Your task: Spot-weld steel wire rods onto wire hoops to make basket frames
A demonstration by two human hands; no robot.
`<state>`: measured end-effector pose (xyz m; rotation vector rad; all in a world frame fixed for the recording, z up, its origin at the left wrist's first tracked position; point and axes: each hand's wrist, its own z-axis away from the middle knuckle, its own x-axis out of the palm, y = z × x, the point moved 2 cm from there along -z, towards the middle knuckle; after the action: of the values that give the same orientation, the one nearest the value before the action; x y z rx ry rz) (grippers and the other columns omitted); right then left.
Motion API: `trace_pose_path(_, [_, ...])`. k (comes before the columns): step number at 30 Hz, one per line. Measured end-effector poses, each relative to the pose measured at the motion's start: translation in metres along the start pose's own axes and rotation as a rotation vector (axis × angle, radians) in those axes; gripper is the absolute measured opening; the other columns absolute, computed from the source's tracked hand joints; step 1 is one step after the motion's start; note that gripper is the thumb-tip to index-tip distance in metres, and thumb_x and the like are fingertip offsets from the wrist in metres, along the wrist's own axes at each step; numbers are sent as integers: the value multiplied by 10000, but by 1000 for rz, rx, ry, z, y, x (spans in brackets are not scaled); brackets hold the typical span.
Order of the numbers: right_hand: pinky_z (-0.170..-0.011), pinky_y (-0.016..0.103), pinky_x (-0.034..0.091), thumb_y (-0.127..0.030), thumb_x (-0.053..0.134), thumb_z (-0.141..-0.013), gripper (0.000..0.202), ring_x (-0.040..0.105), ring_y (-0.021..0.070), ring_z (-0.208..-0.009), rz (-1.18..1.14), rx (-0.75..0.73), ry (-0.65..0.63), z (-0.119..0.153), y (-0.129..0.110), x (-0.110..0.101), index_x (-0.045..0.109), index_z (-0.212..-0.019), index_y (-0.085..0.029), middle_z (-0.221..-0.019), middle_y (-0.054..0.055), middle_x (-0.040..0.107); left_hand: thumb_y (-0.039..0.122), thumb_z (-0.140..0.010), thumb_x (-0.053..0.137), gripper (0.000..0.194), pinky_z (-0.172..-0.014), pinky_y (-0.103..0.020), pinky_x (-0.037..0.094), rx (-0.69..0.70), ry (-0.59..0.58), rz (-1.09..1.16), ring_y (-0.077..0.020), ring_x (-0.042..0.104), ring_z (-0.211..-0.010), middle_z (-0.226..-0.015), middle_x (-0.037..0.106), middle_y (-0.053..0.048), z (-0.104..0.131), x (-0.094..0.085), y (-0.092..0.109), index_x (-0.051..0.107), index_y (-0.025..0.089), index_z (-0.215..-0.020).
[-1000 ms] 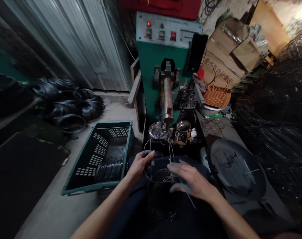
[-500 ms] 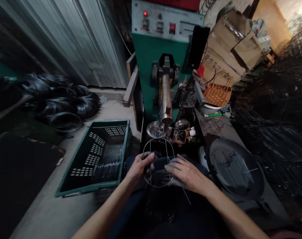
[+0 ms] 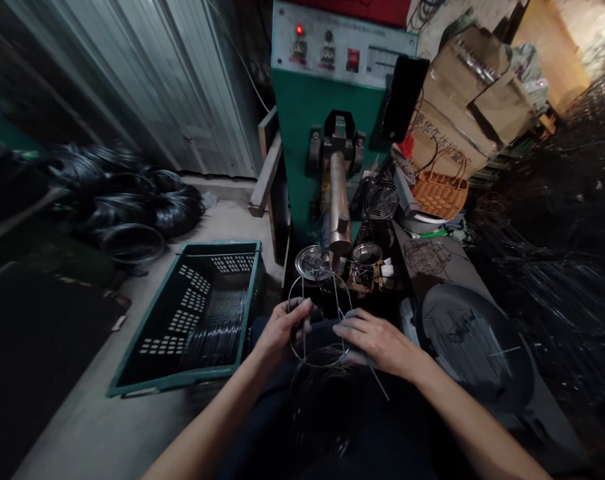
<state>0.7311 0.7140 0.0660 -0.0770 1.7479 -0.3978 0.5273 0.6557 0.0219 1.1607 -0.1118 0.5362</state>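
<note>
A round wire frame (image 3: 303, 293) with straight wires across it is held up below the machine's copper-coloured arm (image 3: 339, 200). My left hand (image 3: 288, 325) pinches its left rim between thumb and fingers. At the right rim my right hand (image 3: 375, 340) has its fingers closed on the frame and on a thin straight wire (image 3: 381, 385) that sticks out below the palm. The top of the frame reaches the electrode tip under the arm. Beneath the hands, more wire rings (image 3: 322, 400) lie in the dark at my lap, hard to make out.
A green crate (image 3: 255, 287) holding dark wire pieces stands at left, with black wire coils (image 3: 132, 200) behind it. At right, a dark round pan (image 3: 475, 340) holds straight wires. A wicker basket (image 3: 440, 193) and cardboard box (image 3: 447, 127) stand farther back.
The wire frame has risen slightly toward the electrode tip, its lower rim now higher above the rings at my lap. The camera view has shifted a little. Both hands keep their grip.
</note>
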Motion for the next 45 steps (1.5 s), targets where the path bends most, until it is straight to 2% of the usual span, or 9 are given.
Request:
trace_pose_path(11, [-893, 425, 484, -434, 643, -842, 481, 523, 264, -1053, 19, 38, 53, -5, 9, -8, 535, -1265, -234, -1091, 97, 591, 408, -713, 720, 292, -336, -140, 280, 16, -3, 16, -28, 395, -332, -474, 538, 47, -8, 1, 5, 613, 139, -753])
trace_pose_path(14, [-886, 428, 478, -460, 714, -770, 525, 520, 274, -1072, -139, 137, 203, -15, 37, -8, 557, -1234, -271, -1114, 87, 584, 402, -652, 761, 317, -327, -151, 282, 49, 31, 6, -43, 424, -330, -458, 537, 53, -33, -2, 20, 603, 143, -743])
trace_pose_path(18, [-748, 324, 501, -481, 717, -741, 400, 596, 206, -845, -649, 489, 495, -43, 97, -4, 639, -1019, -206, -883, 42, 642, 388, -627, 777, 329, -312, -148, 265, 149, 21, -5, -40, 426, -326, -458, 539, 52, -75, -1, 48, 578, 142, -719])
trace_pose_path(20, [-601, 260, 480, -496, 674, -755, 346, 584, 158, -665, -834, 601, 487, -61, 119, 1, 647, -877, -174, -718, 13, 624, 381, -622, 780, 332, -300, -149, 252, 185, -5, -1, -34, 404, -311, -450, 532, 54, -93, -1, 59, 569, 140, -711])
trace_pose_path(22, [-485, 220, 426, -491, 656, -749, 330, 532, 120, -525, -907, 615, 440, -78, 130, 5, 635, -777, -163, -599, -15, 583, 383, -614, 783, 340, -292, -150, 249, 207, -14, 2, -37, 405, -309, -442, 527, 53, -108, -2, 65, 557, 141, -694])
trace_pose_path(27, [-415, 186, 382, -419, 683, -683, 273, 473, 85, -431, -978, 611, 443, -99, 134, 9, 579, -670, -167, -508, -50, 532, 398, -605, 783, 355, -285, -149, 232, 223, -8, 5, -34, 380, -295, -428, 521, 52, -128, -11, 72, 554, 142, -694])
trace_pose_path(35, [-406, 191, 378, -445, 671, -673, 306, 446, 77, -416, -1044, 647, 513, -109, 134, 11, 532, -609, -180, -492, -55, 501, 400, -621, 771, 348, -293, -153, 226, 229, -6, -7, -36, 382, -300, -441, 532, 41, -139, -14, 71, 567, 134, -712])
trace_pose_path(40, [-499, 208, 459, -508, 714, -657, 350, 548, 107, -548, -1056, 685, 544, -79, 116, -5, 612, -752, -187, -626, -23, 591, 471, -671, 713, 359, -315, -164, 243, 291, 47, -82, -43, 398, -325, -481, 541, 42, -131, -37, 71, 580, 152, -767])
trace_pose_path(45, [-673, 269, 529, -469, 801, -609, 405, 634, 179, -791, -1117, 789, 586, 3, 90, 13, 665, -877, -198, -863, 41, 670, 586, -642, 655, 439, -342, -198, 267, 273, 149, -408, -64, 392, -329, -446, 509, 28, -116, -75, 50, 577, 155, -673])
